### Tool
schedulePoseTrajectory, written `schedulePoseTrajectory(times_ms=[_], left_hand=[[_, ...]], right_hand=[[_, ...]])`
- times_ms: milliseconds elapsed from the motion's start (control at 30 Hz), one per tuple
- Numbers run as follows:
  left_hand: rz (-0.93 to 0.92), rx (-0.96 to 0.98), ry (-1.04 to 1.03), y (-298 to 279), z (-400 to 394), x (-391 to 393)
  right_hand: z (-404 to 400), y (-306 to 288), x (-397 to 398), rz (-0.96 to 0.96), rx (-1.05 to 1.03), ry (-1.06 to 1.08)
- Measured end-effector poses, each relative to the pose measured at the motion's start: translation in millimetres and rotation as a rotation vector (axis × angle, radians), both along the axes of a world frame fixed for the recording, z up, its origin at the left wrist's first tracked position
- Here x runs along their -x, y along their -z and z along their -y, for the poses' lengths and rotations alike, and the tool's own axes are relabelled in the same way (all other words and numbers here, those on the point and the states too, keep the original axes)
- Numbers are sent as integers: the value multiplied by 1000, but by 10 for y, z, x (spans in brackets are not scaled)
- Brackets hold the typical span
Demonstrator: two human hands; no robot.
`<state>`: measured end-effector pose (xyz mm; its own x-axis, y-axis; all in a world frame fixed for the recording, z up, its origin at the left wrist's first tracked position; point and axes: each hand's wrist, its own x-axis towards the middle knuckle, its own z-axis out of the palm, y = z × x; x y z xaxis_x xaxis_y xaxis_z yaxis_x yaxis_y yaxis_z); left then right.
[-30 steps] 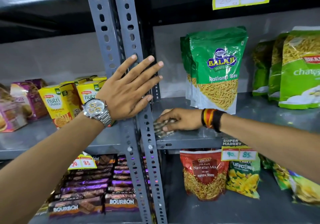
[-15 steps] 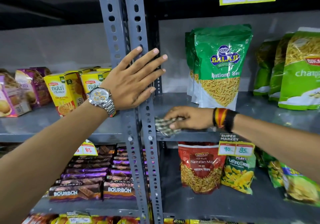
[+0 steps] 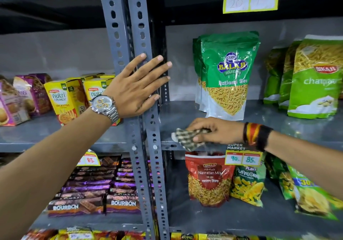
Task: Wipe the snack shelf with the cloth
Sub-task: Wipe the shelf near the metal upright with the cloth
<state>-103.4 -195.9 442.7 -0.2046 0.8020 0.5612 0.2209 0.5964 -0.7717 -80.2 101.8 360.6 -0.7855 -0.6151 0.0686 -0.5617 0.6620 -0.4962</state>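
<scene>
Pressing the cloth (image 3: 187,137) under right hand (image 3: 213,131) fingers (image 3: 199,139), left hand (image 3: 136,89) splayed.

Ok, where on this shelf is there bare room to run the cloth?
Bare shelf between the post and the Balaji bags, and again between those and the Bikaji bags. Right hand holds the cloth at the front edge. Crowded far right.

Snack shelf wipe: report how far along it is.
Done: nothing can be confirmed clean; the grey shelf shows no clear wiped mark. In hand: the right hand presses the checked cloth on the shelf's front left corner, while the left hand rests flat on the slotted upright. Left: the surface around the Balaji pouches and toward the Bikaji bags, not yet reached.
</scene>
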Motion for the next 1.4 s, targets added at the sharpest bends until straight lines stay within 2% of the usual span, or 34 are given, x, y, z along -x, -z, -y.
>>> schedulePoseTrajectory(times_ms=[133, 200, 300, 367, 467, 567, 700, 767, 867, 967, 1033, 1167, 1333, 1400], left_hand=[[13, 0, 19, -8, -12, -10], [8, -2, 19, -4, -10, -14], [-4, 2, 21, -7, 1, -16], [-10, 3, 21, -11, -3, -9], [-9, -1, 12, 1, -5, 8], [3, -1, 11, -6, -16, 3], [10, 3, 3, -8, -13, -35], [7, 9, -6, -11, -9, -41], [7, 6, -16, -3, -3, -25], [14, 4, -7, -22, -9, -33], [22, 3, 0, -25, -15, -45], [17, 6, -15, -7, -16, -44], [30, 8, -15, -23, -15, -63], [27, 20, -24, -15, -3, -47]], right_hand=[[-61, -98, 172, -116, 87, 113], [-1, -30, 281, -145, 60, 198], [-26, 87, 172, -185, 31, 195], [-158, 76, -31, -162, 11, 148], [-444, -29, -241, -14, 42, 99], [-531, -115, -107, -93, 128, 178], [-460, 94, 3, -229, -34, 312], [-502, 114, -148, -193, -34, 251], [-596, -6, -282, -28, -3, 155], [-507, -32, -77, -145, 55, 276], [-382, 89, 24, -257, 9, 350], [-170, 79, -170, -127, 35, 161], [289, -63, 345, -405, 10, 186], [505, -97, 698, -430, -34, 232]])
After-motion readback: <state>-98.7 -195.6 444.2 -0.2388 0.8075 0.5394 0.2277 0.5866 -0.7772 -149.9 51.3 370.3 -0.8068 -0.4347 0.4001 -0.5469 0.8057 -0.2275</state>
